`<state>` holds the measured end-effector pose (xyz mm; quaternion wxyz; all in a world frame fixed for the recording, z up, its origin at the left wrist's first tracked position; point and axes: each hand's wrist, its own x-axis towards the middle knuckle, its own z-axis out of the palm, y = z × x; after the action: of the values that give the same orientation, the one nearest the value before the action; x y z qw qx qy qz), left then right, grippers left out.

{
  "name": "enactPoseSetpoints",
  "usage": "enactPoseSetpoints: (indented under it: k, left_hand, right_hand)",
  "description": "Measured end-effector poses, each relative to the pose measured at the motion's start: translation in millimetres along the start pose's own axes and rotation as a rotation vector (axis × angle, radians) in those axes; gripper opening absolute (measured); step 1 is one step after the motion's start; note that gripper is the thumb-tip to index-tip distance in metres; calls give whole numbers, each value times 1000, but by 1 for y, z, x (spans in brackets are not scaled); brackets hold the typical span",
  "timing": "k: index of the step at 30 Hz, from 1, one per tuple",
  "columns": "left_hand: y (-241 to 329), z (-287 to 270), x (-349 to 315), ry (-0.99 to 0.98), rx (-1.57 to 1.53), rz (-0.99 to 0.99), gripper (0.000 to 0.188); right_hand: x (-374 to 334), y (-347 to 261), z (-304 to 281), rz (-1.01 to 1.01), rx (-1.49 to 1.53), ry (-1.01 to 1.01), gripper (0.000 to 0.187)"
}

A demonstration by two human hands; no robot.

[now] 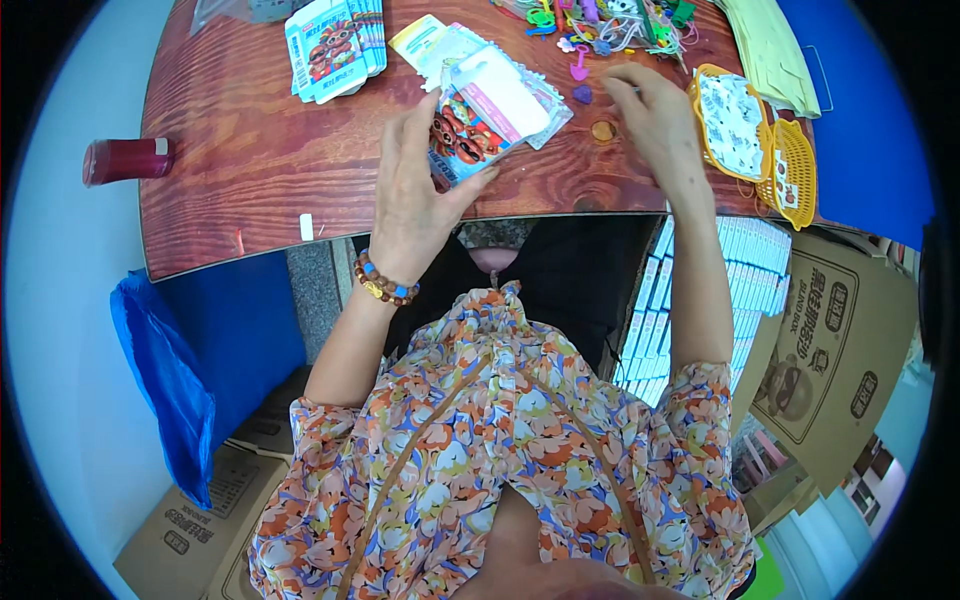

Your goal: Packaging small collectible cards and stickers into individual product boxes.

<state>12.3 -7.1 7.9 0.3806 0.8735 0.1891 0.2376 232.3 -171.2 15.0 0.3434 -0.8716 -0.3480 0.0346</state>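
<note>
My left hand [412, 190], with a beaded bracelet [388, 283] at the wrist, grips a small cardboard box [465, 140] printed with red cartoon figures. Its thumb lies along the near edge and its fingers along the left side. The box's white flap stands toward the far side, over a pile of pale printed packets [548, 105]. To the right, my right hand [655, 120] hovers above the table with its fingers apart, nothing visible between them. Nearest to it are a small purple piece [582, 94], a pink toy shovel [579, 64] and a round orange-brown disc [602, 131].
Flat boxes [335, 50] are stacked at the far left. Colourful small toys [620, 22] lie at the back. Two yellow baskets [765, 140] hold small packets at the right. A red jar [128, 161] sits by the left edge. Below right, a carton holds rows of boxes [715, 290].
</note>
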Motion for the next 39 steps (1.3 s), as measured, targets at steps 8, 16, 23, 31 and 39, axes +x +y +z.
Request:
enactPoseSetpoints:
  k: [8, 16, 23, 31, 39]
  left_hand:
    - [-4, 2, -3, 26, 180, 70, 84]
    - [3, 4, -2, -50, 179, -15, 84]
    - [-3, 2, -3, -22, 346, 50, 86]
    - [2, 10, -2, -28, 228, 70, 86]
    - [-1, 8, -1, -8, 200, 58, 82]
  right_hand:
    - [27, -3, 33, 83, -463, 13, 32]
    - [24, 3, 35, 152, -352, -28, 27]
    - [-6, -39, 1, 68, 477, -184, 14]
    - [-30, -71, 13, -226, 67, 44, 13]
    - [-22, -59, 12, -136, 108, 65, 16]
